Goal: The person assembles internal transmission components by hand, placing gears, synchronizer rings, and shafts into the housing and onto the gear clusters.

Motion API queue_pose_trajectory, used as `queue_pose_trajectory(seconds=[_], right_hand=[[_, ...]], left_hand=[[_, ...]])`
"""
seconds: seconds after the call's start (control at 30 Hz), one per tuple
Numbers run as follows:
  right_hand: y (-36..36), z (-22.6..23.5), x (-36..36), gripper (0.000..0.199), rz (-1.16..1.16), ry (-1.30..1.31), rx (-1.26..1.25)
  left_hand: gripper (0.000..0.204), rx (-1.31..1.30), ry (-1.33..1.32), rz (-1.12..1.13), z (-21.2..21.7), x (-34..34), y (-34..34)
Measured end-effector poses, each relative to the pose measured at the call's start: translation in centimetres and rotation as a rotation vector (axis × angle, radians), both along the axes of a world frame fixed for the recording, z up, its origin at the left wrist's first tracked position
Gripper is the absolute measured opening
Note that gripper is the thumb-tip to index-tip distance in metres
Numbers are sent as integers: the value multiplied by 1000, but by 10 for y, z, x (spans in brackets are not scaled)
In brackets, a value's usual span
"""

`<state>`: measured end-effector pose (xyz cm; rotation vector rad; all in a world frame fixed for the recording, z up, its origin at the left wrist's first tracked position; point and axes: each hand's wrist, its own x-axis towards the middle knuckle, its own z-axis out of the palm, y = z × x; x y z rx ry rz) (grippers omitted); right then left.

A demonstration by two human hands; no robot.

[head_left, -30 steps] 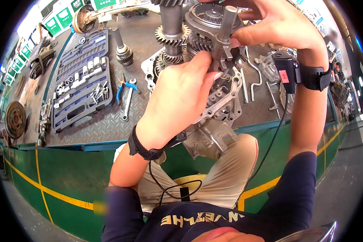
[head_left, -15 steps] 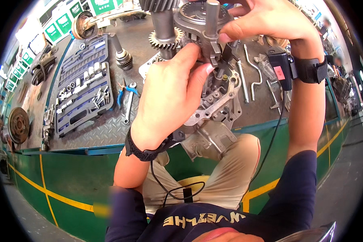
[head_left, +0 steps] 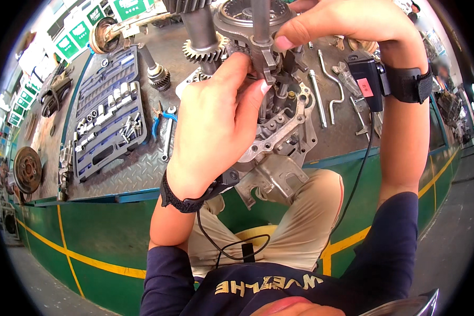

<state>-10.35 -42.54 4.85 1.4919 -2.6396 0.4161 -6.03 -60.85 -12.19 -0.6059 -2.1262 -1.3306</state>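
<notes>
My left hand (head_left: pixel 210 121) is closed, with thumb and index finger pinching the lower end of a steel shift fork (head_left: pixel 264 58) on an upright rod (head_left: pixel 260 23). From the far side my right hand (head_left: pixel 347 23) curls around the round gear assembly (head_left: pixel 247 13) that the fork embraces; its thumb lies beside the fork and its other fingers are partly hidden. Both parts stand over an open gearbox housing (head_left: pixel 279 137) with a light metal flange. Just left of them a tall toothed gear shaft (head_left: pixel 204 42) stands upright. My left fingers hide part of the housing.
An open socket case (head_left: pixel 110 110) lies left on the bench, beside blue-handled pliers (head_left: pixel 157 121) and a combination wrench (head_left: pixel 168 134). Another gear shaft (head_left: pixel 155 71) stands behind. Right of the housing are a straight bar (head_left: pixel 317 100) and a cranked bar (head_left: pixel 334 92). A cable (head_left: pixel 355 184) hangs from my right wrist.
The gear shaft, the fork with its rod and the gear assembly appear slightly farther left and higher in view. Both hands keep their hold, the left having shifted slightly left.
</notes>
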Motion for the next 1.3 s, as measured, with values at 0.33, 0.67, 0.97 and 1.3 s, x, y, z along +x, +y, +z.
queue_pose_trajectory(seconds=[0.33,0.67,0.97,1.3], right_hand=[[0,7,-5,78,116,38,-62],[-7,-6,2,77,-95,210,4],[-3,-7,-13,76,-34,251,54],[-2,10,-20,71,170,-134,114]], left_hand=[[11,17,-14,-25,2,-1,-5],[11,27,4,-24,2,-3,-5],[12,-11,-29,-33,2,0,0],[15,-47,-21,22,5,4,2]])
